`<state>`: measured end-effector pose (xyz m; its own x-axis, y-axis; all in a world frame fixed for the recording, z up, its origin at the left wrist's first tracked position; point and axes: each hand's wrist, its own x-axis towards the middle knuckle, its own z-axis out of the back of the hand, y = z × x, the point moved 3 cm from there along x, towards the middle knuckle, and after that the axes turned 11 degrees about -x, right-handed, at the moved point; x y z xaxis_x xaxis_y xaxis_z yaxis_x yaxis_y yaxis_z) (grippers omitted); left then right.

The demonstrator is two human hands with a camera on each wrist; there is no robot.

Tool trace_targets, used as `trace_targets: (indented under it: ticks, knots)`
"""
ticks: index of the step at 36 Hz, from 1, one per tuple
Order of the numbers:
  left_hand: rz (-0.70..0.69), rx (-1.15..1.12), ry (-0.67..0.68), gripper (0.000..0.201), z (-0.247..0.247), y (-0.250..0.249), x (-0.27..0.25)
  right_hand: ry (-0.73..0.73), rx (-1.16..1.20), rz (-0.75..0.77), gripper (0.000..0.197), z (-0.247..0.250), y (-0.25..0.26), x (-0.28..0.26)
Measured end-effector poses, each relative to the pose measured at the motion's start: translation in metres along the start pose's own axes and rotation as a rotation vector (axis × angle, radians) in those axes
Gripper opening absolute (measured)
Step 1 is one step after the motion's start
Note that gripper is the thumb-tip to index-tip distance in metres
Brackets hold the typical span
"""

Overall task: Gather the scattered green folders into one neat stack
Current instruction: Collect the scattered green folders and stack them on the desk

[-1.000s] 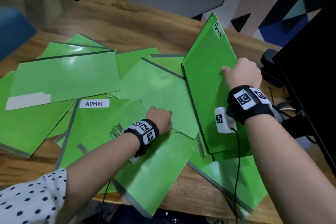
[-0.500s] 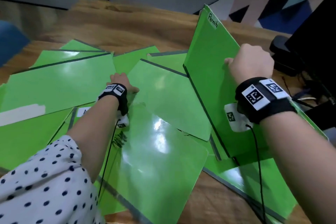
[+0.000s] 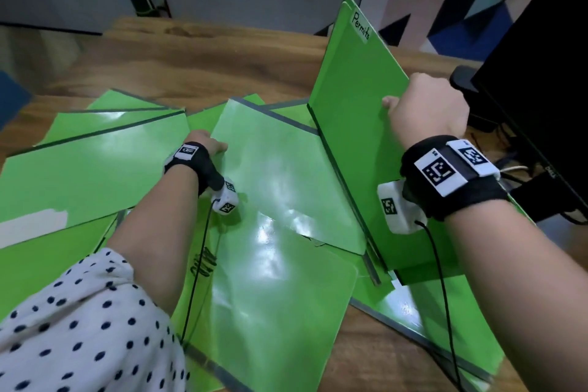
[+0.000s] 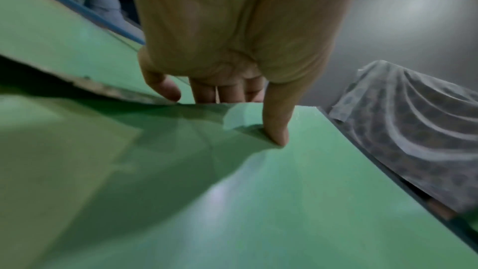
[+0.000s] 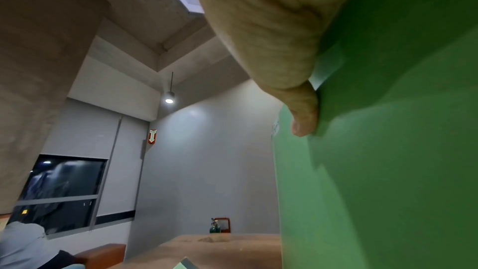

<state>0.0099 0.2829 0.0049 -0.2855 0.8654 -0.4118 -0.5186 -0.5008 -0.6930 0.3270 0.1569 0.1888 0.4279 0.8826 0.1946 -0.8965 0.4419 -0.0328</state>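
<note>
Mostly glossy green card folders, grey-taped spines, are lying fanned across the wooden table (image 3: 197, 51). Right hand (image 3: 429, 108) is gripping an upright bundle (image 3: 356, 124), thumb pressing its face; white tab above the grip reading "Permits". Left hand (image 3: 203, 143) is pinching the edge of a flat folder (image 3: 273, 175), thumb on top, fingers curling beneath.
</note>
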Motion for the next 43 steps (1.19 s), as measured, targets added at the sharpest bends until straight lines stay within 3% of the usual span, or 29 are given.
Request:
trace_targets:
  ticks: [5,10,12,18,19,22,31,36,43]
  knots:
    - [-0.132,-0.042,-0.046,0.063,-0.002,-0.039,-0.027,-0.066,0.0,0.0,0.038,0.026,0.008,-0.001]
    - [-0.278,-0.1,-0.066,0.03,0.007,-0.077,-0.049,-0.108,0.011,-0.006,0.038,0.046,0.012,-0.003]
    - [-0.33,-0.1,-0.091,0.029,0.015,-0.087,-0.056,-0.119,0.023,-0.007,0.038,0.052,0.015,-0.003]
    - [-0.248,-0.185,-0.162,0.011,0.045,-0.086,-0.061,-0.132,0.028,0.022,0.038,0.063,0.03,-0.009]
    - [-0.222,-0.212,-0.175,0.022,0.052,-0.081,-0.059,-0.124,0.021,0.03,0.038,0.063,0.035,-0.011]
    - [-0.156,-0.231,-0.264,0.041,0.078,-0.061,-0.058,-0.095,0.009,0.047,0.038,0.059,0.048,-0.017]
    - [0.122,-0.089,-0.46,0.038,0.165,0.068,-0.047,0.004,0.052,0.096,0.038,0.037,0.09,-0.032]
    - [0.298,0.062,-0.397,0.034,0.195,0.145,-0.041,0.036,0.048,0.132,0.04,0.024,0.116,-0.037]
    - [0.427,0.164,-0.297,0.053,0.208,0.21,-0.031,0.023,-0.087,0.236,0.037,-0.011,0.154,-0.053]
